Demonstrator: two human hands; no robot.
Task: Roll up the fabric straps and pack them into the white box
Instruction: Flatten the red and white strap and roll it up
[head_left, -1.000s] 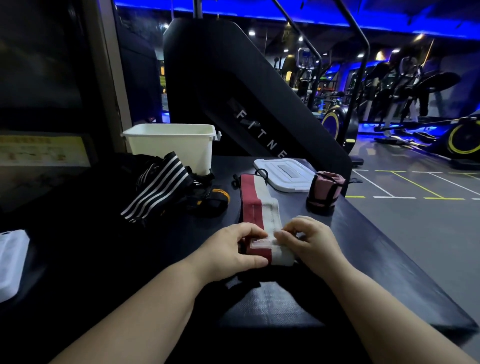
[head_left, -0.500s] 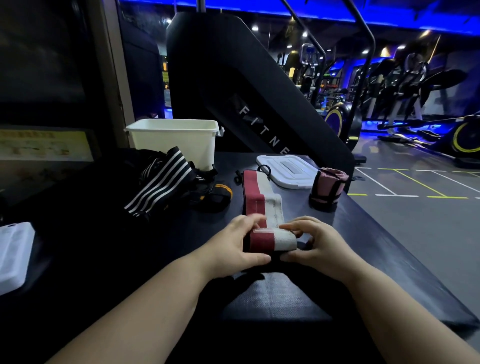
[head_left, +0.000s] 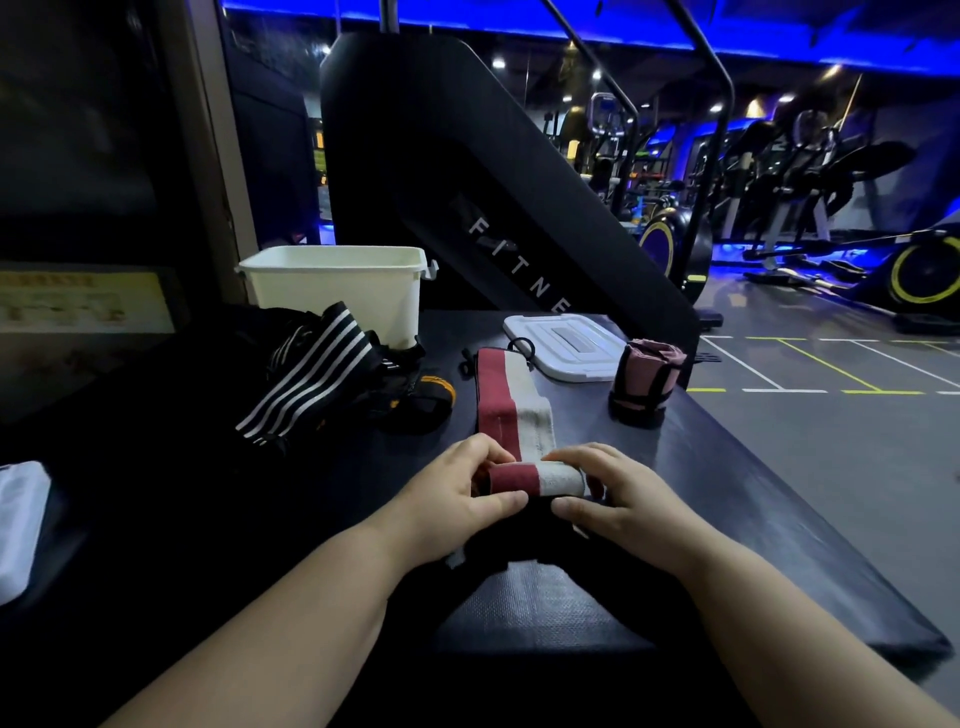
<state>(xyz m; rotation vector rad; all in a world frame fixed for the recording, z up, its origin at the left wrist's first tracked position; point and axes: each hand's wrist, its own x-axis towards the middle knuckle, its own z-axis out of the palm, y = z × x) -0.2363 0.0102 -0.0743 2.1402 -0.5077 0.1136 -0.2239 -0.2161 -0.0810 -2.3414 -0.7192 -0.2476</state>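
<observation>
A person's two bare forearms reach in from the near edge over a dark padded surface (head_left: 737, 499) in a gym lit with blue light. At the centre, a red and white fabric strap (head_left: 517, 410) lies lengthwise on the surface. Its near end is wound into a short roll and its flat part runs away toward the far side.

The left hand (head_left: 457, 499) grips the red, left end of the roll, with fingers curled over the top and thumb along the near side. The right hand (head_left: 623, 504) grips the white, right end in the same way. The hands are apart, with the roll between them.

The white box (head_left: 337, 296) stands open at the far left of the surface, well apart from the hands. Just in front of it lies a loose heap of dark straps, among them a black strap with white stripes (head_left: 311, 374) and a black and orange strap (head_left: 423, 395). To the right of the box, a flat white lid (head_left: 566, 345) lies beside the strap's far end. A rolled pink and black strap (head_left: 647, 382) stands on end just right of the lid.

A pale object (head_left: 21, 525) shows at the left edge, too cropped to identify. Behind the surface rises a large black exercise machine (head_left: 467, 171) with white lettering. Further machines (head_left: 924, 275) stand on the grey floor at the far right.
</observation>
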